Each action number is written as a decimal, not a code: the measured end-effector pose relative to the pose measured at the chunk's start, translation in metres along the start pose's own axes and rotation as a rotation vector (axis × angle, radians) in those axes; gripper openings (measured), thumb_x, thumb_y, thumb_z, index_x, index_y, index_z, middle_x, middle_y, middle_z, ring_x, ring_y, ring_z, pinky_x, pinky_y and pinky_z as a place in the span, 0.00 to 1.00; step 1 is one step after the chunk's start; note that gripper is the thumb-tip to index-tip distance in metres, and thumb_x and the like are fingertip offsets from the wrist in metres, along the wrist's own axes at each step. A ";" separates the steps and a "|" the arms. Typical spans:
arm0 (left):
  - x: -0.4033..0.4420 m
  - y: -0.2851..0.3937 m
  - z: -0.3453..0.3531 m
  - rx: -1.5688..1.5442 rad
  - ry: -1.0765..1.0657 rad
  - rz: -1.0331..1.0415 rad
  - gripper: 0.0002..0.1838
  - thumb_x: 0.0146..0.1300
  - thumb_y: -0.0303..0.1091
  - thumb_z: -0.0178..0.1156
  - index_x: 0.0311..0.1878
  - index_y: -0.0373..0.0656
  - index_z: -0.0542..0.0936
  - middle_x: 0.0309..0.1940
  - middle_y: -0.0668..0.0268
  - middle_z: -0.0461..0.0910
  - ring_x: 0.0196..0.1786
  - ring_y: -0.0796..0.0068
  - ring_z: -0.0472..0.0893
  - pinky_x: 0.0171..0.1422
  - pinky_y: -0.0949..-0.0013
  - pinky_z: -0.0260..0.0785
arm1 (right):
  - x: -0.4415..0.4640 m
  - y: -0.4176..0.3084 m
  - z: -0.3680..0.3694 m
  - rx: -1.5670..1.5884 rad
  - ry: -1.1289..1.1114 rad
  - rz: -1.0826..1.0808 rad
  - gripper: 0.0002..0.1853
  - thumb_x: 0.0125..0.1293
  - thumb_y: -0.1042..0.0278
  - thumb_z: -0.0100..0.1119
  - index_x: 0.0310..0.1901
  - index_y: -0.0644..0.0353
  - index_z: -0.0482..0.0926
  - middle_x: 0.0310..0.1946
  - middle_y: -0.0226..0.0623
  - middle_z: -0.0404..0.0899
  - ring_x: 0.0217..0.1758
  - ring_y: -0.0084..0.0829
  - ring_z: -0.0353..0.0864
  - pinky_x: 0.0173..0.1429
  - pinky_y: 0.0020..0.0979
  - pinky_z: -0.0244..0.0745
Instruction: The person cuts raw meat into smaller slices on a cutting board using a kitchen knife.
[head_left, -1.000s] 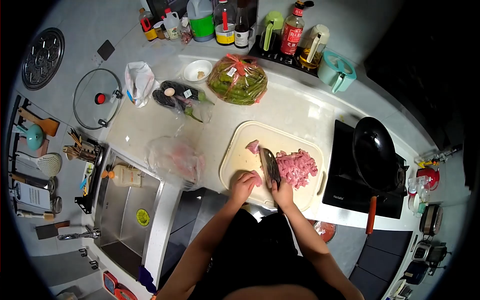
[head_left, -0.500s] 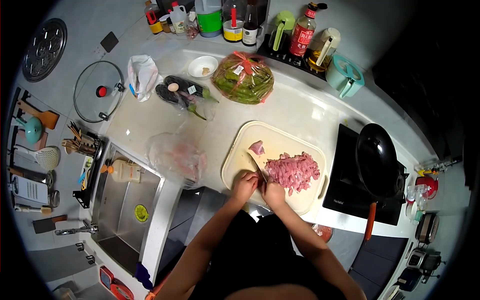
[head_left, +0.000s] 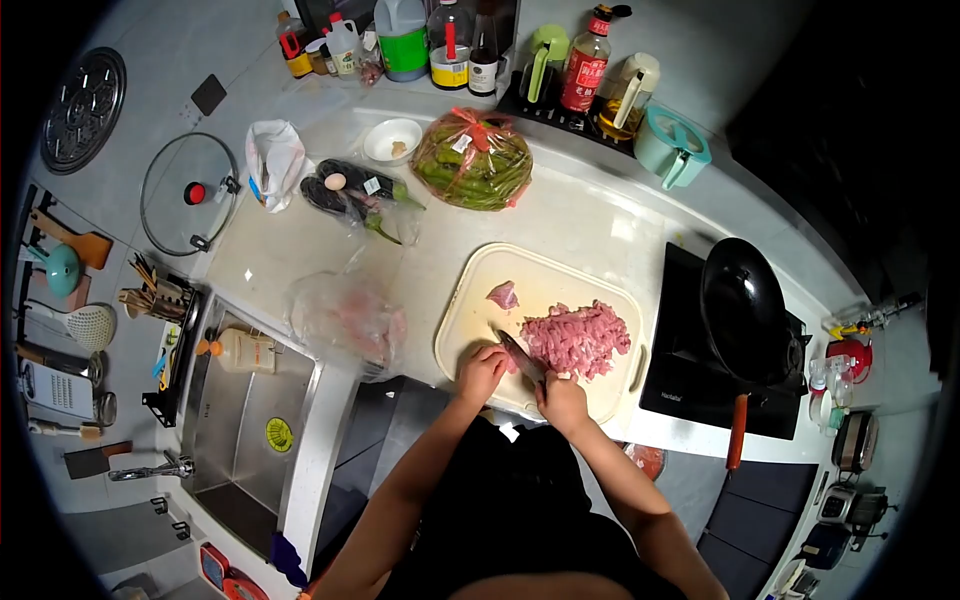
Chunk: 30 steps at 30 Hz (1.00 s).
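Pale, smooth worktop (head_left: 600,220) under round-cornered cream cutting board (head_left: 463,322). Knife (head_left: 521,358) clasped in right hand (head_left: 563,402), metal blade slanting past curled fingers of left hand (head_left: 482,376). Beside those, pink meat piece (head_left: 511,366). Moist chopped meat (head_left: 585,338) heaped beyond right hand, angular chunk (head_left: 503,295) beyond left.

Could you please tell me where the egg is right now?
In the head view, the egg is at the upper left, lying on the dark eggplants, just right of the white plastic bag.
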<state>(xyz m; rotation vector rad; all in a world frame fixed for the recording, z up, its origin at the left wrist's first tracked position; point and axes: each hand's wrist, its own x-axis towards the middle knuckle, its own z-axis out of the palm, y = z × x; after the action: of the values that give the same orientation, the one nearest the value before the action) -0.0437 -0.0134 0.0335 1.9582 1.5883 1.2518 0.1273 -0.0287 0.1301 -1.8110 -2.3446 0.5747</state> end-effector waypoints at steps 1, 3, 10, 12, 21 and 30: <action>0.000 0.000 -0.001 -0.011 -0.014 -0.002 0.04 0.49 0.25 0.62 0.30 0.40 0.80 0.34 0.64 0.80 0.39 0.62 0.79 0.44 0.64 0.73 | 0.001 0.000 0.003 -0.001 -0.008 -0.008 0.12 0.57 0.62 0.54 0.30 0.66 0.72 0.18 0.52 0.77 0.21 0.49 0.79 0.28 0.45 0.76; -0.001 -0.003 -0.002 -0.018 -0.033 -0.012 0.04 0.49 0.24 0.62 0.30 0.40 0.80 0.34 0.63 0.80 0.39 0.61 0.79 0.44 0.64 0.73 | 0.004 -0.001 0.015 0.000 -0.026 -0.027 0.12 0.57 0.63 0.54 0.30 0.66 0.72 0.18 0.52 0.78 0.21 0.50 0.79 0.29 0.46 0.76; -0.002 -0.008 0.005 -0.011 -0.016 -0.030 0.04 0.48 0.24 0.62 0.30 0.41 0.80 0.33 0.64 0.79 0.39 0.61 0.78 0.43 0.63 0.72 | 0.043 -0.004 0.057 0.247 0.212 0.129 0.14 0.59 0.62 0.54 0.31 0.69 0.73 0.20 0.57 0.76 0.24 0.53 0.79 0.29 0.47 0.75; -0.006 -0.007 0.005 -0.097 0.049 -0.044 0.05 0.48 0.23 0.62 0.31 0.41 0.80 0.33 0.64 0.79 0.38 0.61 0.79 0.43 0.64 0.72 | 0.041 0.008 0.054 0.308 0.226 0.188 0.15 0.59 0.61 0.54 0.31 0.69 0.73 0.19 0.58 0.76 0.24 0.55 0.78 0.29 0.48 0.73; -0.004 -0.007 -0.002 -0.076 0.048 -0.054 0.06 0.48 0.22 0.64 0.32 0.39 0.81 0.34 0.62 0.80 0.37 0.60 0.79 0.42 0.65 0.73 | 0.002 0.005 0.009 0.036 0.024 -0.019 0.12 0.59 0.62 0.54 0.30 0.65 0.72 0.17 0.52 0.76 0.22 0.51 0.79 0.31 0.47 0.75; 0.001 -0.009 -0.004 -0.043 0.006 -0.053 0.03 0.50 0.25 0.61 0.29 0.40 0.80 0.31 0.63 0.79 0.37 0.61 0.78 0.43 0.64 0.72 | 0.034 -0.017 0.046 0.213 0.127 0.073 0.13 0.57 0.65 0.54 0.33 0.70 0.75 0.23 0.58 0.77 0.27 0.55 0.79 0.33 0.48 0.75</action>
<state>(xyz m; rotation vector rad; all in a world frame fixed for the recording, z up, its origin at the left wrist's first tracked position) -0.0525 -0.0108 0.0293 1.8761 1.5923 1.2619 0.0881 -0.0104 0.0890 -1.7863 -2.0576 0.6697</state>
